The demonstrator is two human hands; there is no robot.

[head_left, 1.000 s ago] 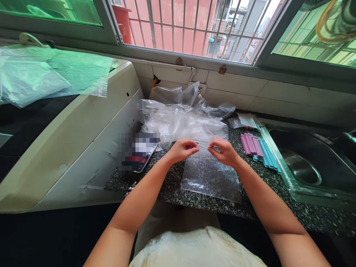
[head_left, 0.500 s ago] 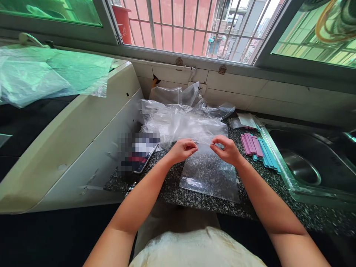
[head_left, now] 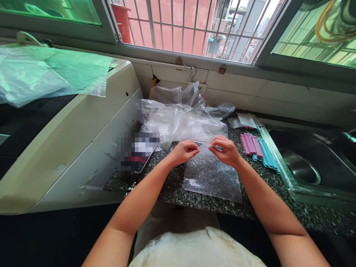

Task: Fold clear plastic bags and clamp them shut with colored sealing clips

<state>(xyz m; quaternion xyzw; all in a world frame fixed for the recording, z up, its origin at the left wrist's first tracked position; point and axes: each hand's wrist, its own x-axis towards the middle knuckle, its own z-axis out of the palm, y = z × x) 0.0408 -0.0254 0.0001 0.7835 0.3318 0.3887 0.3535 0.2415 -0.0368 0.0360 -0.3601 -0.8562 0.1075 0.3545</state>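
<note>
A clear plastic bag [head_left: 213, 178] lies flat on the speckled dark countertop, its far edge lifted between my hands. My left hand [head_left: 184, 152] pinches that edge at its left part with thumb and fingertips. At the right part of the same edge, my right hand [head_left: 226, 150] is closed in a pinch, a short way from the left. Behind both hands spreads a loose heap of clear plastic bags [head_left: 180, 120]. Pink sealing clips [head_left: 251, 145] and blue sealing clips [head_left: 268, 155] lie to the right of my right hand.
A partly pixelated phone [head_left: 143, 154] rests left of my left hand. A steel sink [head_left: 300, 155] is set into the counter at the right. The pale side of an appliance [head_left: 105, 122] bounds the left, with plastic sheeting [head_left: 55, 70] on top. A barred window [head_left: 183, 26] stands behind.
Both hands remain pinched on the bag's far edge. The bag has shifted slightly to the right, and my fingers have moved a little closer together.
</note>
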